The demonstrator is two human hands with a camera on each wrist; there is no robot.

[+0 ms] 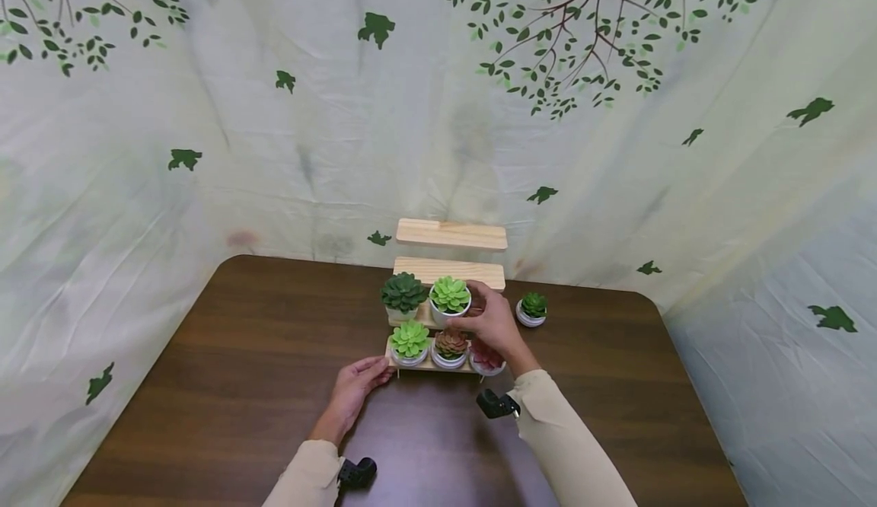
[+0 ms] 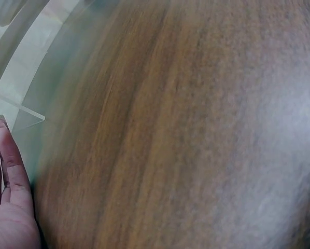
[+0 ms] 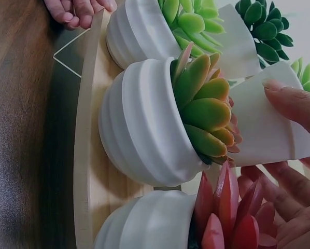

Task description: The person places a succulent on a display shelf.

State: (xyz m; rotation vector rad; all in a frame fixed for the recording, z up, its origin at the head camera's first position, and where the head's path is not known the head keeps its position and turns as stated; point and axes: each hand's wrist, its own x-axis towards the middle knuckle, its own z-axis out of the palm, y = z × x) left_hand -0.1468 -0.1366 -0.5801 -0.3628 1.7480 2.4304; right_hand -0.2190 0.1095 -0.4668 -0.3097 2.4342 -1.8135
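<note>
My right hand (image 1: pixel 495 323) pinches a white pot with a light green succulent (image 1: pixel 449 294), thumb on one side and fingers on the other, at the second tier of a wooden plant stand (image 1: pixel 448 271). At the left end of the lowest tier, my left hand (image 1: pixel 359 385) holds the shelf's corner. A dark green succulent (image 1: pixel 403 292) stands left of the gripped pot. In front, the lowest tier bears a light green succulent (image 1: pixel 409 339), a reddish-green one (image 3: pixel 207 111) and a red one (image 3: pixel 233 218), all in ribbed white pots. My right forearm partly covers the red one.
Right of the stand, a small green succulent in a white pot (image 1: pixel 532 309) sits on the brown table (image 1: pixel 274 339). Pale wooden upper tiers (image 1: pixel 452 234) rise at the back, before a leaf-printed curtain (image 1: pixel 329 149). Clear supports (image 2: pixel 30 111) show under the stand.
</note>
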